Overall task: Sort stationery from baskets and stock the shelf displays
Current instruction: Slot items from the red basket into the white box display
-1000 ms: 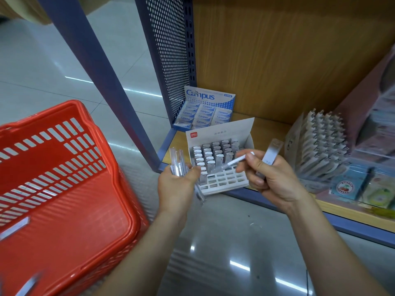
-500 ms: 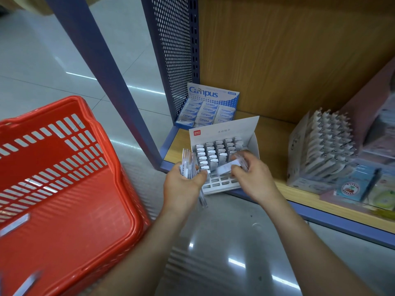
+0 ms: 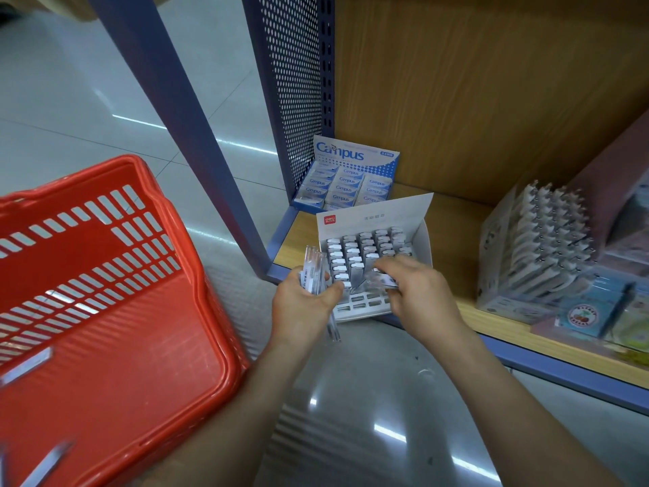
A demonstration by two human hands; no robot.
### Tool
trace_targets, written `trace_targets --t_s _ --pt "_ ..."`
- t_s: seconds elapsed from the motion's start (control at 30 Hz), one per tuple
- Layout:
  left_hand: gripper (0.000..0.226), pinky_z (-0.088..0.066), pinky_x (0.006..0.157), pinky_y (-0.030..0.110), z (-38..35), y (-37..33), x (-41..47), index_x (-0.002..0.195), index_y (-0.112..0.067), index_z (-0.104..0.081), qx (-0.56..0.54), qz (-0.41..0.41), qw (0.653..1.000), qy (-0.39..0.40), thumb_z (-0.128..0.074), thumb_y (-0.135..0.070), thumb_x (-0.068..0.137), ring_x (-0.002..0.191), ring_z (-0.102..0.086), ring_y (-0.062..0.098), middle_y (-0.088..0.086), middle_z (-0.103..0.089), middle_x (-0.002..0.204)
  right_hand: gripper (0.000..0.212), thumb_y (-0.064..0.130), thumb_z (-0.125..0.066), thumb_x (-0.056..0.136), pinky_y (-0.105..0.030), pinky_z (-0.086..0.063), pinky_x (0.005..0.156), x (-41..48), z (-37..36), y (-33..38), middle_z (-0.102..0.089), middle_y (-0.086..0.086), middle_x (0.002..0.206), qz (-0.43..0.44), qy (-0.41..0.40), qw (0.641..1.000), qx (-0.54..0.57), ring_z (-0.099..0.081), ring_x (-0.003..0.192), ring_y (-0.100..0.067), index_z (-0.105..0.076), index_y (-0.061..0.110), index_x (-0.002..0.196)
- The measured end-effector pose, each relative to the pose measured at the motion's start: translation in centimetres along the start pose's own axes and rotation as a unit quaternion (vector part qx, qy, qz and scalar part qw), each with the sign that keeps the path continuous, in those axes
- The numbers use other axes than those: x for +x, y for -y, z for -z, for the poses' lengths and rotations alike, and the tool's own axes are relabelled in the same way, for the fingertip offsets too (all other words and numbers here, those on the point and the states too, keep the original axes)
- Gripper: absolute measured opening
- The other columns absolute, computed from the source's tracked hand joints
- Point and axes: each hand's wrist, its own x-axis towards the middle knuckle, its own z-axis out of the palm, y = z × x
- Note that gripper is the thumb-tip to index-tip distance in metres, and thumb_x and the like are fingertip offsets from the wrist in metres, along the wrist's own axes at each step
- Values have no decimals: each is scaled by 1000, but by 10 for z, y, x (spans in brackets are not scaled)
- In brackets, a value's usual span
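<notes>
1. My right hand [image 3: 418, 297], at centre frame, pinches a slim white item [image 3: 385, 281] low over the display box [image 3: 372, 216].
2. My left hand [image 3: 302, 307], just left of it, is wrapped round a bundle of clear pens [image 3: 313, 272].
3. The box sits at the shelf [image 3: 456, 240] edge, and a red basket [image 3: 105, 311] is at lower left.
4. Risk: a tilted item may jam against the filled slots, or the loose bundle may slip to the floor.

White display box [image 3: 386, 214] of upright cases [image 3: 365, 247] on shelf [image 3: 453, 240] edge, clear-case bundle [image 3: 313, 272] just left, red basket [image 3: 105, 346] on floor [image 3: 351, 381]
</notes>
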Motion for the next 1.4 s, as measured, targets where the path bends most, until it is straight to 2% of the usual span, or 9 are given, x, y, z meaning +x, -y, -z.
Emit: trace_targets --t_s 0.17,0.57,0.77,0.93,1.07,1.17,1.27,1.33,1.4 --pt "22 -57 84 36 -4 1 2 96 -19 -67 -14 -13 1000 12 -80 -18 78 84 -71 13 -5 -74 88 40 -2 -58 76 -29 -39 60 16 5 10 -62 -4 101 -8 87 989 -118 -61 93 -30 -64 17 111" --pt "35 -52 64 29 -20 -9 16 85 -18 -60 37 1 999 -12 -87 -33 68 63 -55 13 -4 -64 73 28 0 -58 80 -32 -49 69 37 24 22 -62 -2 99 53 161 970 -171 -61 94 -26 -64 18 100" --pt "39 -58 79 43 -18 -7 20 95 -20 -67 39 16 999 7 -88 -30 63 80 -70 18 -3 -73 83 3 18 -72 86 -32 -49 69 27 12 6 -68 1 82 -24 76 990 119 -61 78 -18 -70 16 87" --pt "37 -58 79 43 -19 -8 20 93 -19 -64 65 -3 998 -8 -88 -26 67 81 -69 20 -3 -72 84 28 15 -73 84 -33 -45 63 21 3 4 -53 9 68 -22 53 991 117 -52 68 -16 -54 29 69" --pt "36 -56 80 39 -16 -13 14 91 -19 -60 96 -21 995 -25 -86 -29 69 83 -66 19 -3 -70 86 5 19 -74 84 -37 -51 71 19 1 6 -68 3 81 -40 45 991 123 -60 78 -18 -69 20 83" --pt "30 -57 80 33 -9 -17 4 98 -19 -67 4 -34 999 -4 -84 -22 74 83 -70 12 -6 -74 87 20 23 -74 84 -25 -50 73 13 14 11 -65 10 89 -146 28 953 264 -60 81 -7 -67 21 103" --pt "23 -58 74 27 -6 -24 -8 97 -13 -68 -86 -18 995 41 -81 -15 78 83 -72 14 0 -75 88 22 27 -61 94 -12 -40 65 2 34 12 -62 22 80 -231 105 860 443 -56 72 7 -62 29 115" --pt "21 -57 68 22 -7 -28 -15 95 -8 -68 -129 8 988 85 -78 -17 80 80 -72 16 5 -75 85 24 20 -53 98 -5 -41 70 -5 45 13 -65 32 82 -187 171 867 428 -57 77 17 -62 37 113" --pt "22 -56 67 22 -9 -29 -20 96 -6 -68 -141 26 982 122 -76 -20 81 77 -72 14 5 -75 80 36 11 -54 97 -7 -43 85 -7 50 18 -68 30 103 -122 204 905 354 -58 99 15 -63 43 111"
